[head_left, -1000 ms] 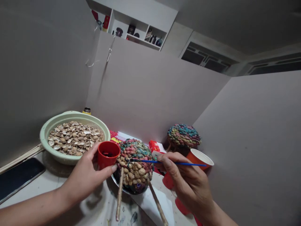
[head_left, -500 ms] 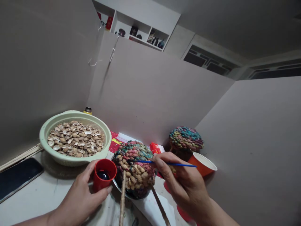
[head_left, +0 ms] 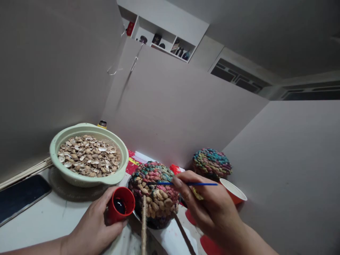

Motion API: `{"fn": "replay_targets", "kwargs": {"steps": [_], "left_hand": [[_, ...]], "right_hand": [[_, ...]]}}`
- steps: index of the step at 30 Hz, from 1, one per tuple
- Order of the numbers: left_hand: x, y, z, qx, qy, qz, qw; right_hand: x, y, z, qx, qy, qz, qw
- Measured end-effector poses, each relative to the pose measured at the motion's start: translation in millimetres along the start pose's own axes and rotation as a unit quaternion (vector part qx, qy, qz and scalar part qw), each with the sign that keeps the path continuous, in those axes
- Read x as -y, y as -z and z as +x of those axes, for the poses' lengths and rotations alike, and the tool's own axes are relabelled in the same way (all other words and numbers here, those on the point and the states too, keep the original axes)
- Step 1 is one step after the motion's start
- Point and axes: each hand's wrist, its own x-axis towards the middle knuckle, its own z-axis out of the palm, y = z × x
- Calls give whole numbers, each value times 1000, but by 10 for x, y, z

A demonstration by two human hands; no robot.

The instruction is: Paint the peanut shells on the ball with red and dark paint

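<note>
My left hand (head_left: 92, 226) grips a small red cup (head_left: 120, 205) with dark paint inside, tilted toward me, just left of a dome of peanut shells (head_left: 156, 193). The dome's top is painted pink, teal and green; its lower shells are bare tan. My right hand (head_left: 209, 209) pinches a thin blue paintbrush (head_left: 191, 183), its tip touching the dome's upper right side. Two sticks (head_left: 143, 230) lean against the dome's front.
A pale green colander (head_left: 87, 179) full of loose shells stands at the left. A phone (head_left: 21, 198) lies at the far left. A second painted dome (head_left: 211, 163) and an orange paper cup (head_left: 233, 193) sit at the right. Grey boards wall in the table.
My left hand has lowered the red cup and tilted it toward me. The brush tip has slid right across the dome's top. The camera has shifted slightly.
</note>
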Motion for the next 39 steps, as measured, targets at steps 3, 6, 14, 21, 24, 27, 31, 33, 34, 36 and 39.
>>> {"fn": "replay_targets", "kwargs": {"steps": [3,6,14,21,24,27,31,33,34,36,39], "left_hand": [[5,-6,-5,-2,-3,4,1000],[21,-12,-27,5,-13,6,1000],[-19,6,-60,-10,-79,20,997],[5,7,-97,-57,-157,63,984],[17,7,-101,-60,-162,69,983],[3,10,-92,-49,-139,56,987],[-44,3,-56,-11,-84,14,996],[-68,-7,-27,6,-64,-7,998],[-78,-11,-11,11,-59,-16,998],[-94,-15,17,14,-52,-28,998],[-108,-8,42,9,-34,-36,999]], "right_hand": [[7,69,-60,-42,-9,26,999],[46,59,-114,-67,-42,82,993],[187,-241,-12,29,-3,191,981],[165,-452,21,165,-3,183,969],[166,-413,26,176,-1,178,968],[159,-287,32,135,4,190,972],[109,-140,0,84,-33,196,976],[73,-130,-44,68,-51,199,976],[57,-137,-70,60,-60,199,976],[30,-155,-118,37,-82,192,977],[8,-141,-151,-11,-128,175,976]]}}
